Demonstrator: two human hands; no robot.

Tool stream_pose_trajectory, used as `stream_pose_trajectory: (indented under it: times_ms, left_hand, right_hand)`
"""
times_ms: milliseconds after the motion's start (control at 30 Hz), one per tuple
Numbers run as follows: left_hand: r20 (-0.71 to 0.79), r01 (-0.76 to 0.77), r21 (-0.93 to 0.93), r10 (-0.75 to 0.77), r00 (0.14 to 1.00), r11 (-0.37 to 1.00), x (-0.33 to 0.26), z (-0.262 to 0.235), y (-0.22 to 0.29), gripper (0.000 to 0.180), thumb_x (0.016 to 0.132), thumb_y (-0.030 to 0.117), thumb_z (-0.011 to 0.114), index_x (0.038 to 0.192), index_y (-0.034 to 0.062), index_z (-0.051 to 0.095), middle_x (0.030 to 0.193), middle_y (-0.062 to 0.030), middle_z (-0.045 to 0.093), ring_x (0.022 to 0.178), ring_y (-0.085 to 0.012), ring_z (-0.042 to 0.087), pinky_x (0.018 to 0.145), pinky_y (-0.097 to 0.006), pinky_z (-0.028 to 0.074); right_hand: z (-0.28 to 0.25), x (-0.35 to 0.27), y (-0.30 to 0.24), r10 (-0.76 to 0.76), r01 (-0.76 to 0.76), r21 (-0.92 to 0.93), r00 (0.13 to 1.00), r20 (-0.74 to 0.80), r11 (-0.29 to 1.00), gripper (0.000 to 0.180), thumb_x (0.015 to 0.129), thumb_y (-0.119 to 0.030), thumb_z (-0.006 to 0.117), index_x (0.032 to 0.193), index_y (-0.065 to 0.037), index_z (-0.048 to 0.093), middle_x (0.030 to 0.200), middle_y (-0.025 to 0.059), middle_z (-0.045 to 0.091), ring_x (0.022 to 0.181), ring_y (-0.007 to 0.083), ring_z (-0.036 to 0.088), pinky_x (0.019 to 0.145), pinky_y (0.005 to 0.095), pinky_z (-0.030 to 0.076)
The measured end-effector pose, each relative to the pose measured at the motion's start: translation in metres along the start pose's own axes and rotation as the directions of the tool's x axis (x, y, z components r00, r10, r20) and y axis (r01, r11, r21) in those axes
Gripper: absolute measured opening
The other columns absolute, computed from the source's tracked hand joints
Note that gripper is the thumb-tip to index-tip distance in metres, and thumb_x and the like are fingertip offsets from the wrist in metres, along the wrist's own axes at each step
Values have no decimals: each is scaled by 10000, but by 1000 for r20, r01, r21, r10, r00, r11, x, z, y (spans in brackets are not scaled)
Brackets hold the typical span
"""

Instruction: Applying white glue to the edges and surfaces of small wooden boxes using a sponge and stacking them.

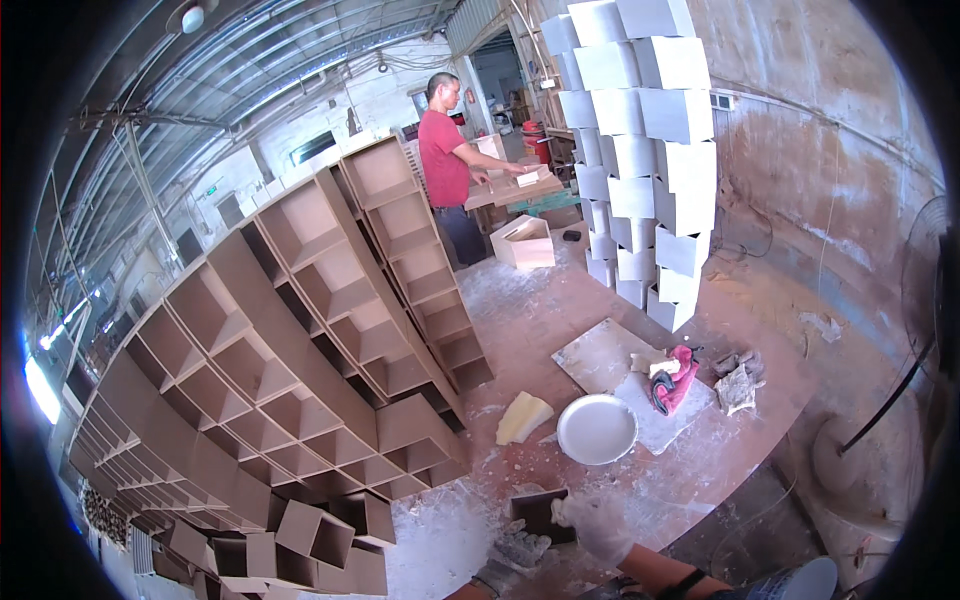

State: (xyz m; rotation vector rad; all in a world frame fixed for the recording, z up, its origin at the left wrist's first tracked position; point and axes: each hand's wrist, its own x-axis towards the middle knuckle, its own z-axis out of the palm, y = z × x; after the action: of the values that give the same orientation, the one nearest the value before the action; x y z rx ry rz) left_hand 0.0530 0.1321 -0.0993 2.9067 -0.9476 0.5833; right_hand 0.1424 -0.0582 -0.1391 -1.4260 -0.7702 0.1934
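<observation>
The gloved right hand (597, 528) has its fingers bent at the right side of a small brown box (538, 512); I cannot tell if they pinch it. The gloved left hand (520, 548) is at the lower left of this box, its grip also unclear. The box is near the table's front side, below a white bowl (597, 430) and a yellow sponge (523, 418).

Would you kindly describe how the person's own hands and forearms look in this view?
The left hand wears a grayish work glove; the right hand wears a whiter one. A dark band crosses the right forearm, with no sleeve between it and the glove. The left forearm is mostly cut off by the lower edge.
</observation>
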Motion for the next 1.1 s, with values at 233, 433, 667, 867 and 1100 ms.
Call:
stream_pose_trajectory:
  times_ms: [233,433,667,867,1100]
  left_hand:
    - [-5,96,-79,-97,995,992,-21,40,-2,163,782,271,560,834,142,645,671,-38,616,659,-209,605,908,-424,428]
    - [-7,68,-92,-69,998,993,2,-5,8,232,821,345,559,818,129,643,699,-50,630,692,-219,612,910,-426,422]
    - [78,60,-7,-59,995,998,-12,19,-2,226,819,344,557,871,144,647,737,-48,638,728,-239,621,923,-429,419]
    - [-94,9,-63,-15,995,998,-14,28,2,171,775,276,561,860,155,646,729,-50,637,726,-236,617,941,-431,412]
    - [93,95,-21,-92,991,995,-17,12,17,168,798,239,523,860,133,637,689,-65,596,691,-250,595,894,-456,433]
  right_hand:
    - [1,-28,-160,211,-211,6,977,-3,977,150,897,-145,542,988,-82,643,903,47,659,790,156,623,688,295,496]
    - [-17,34,-100,76,-109,-332,991,-112,937,141,865,-191,579,897,-97,680,807,77,666,716,200,639,667,315,494]
    - [-3,32,-102,-242,98,-696,964,-111,711,121,813,-176,590,884,-127,675,777,71,651,638,256,611,607,381,488]
    - [1,18,-52,148,-101,209,964,-219,973,178,841,-153,574,979,-83,662,837,68,646,762,287,612,681,356,495]
    - [-9,-85,-60,23,91,-306,936,350,948,403,891,-198,517,1255,-24,507,1185,158,570,1068,267,568,895,350,455]
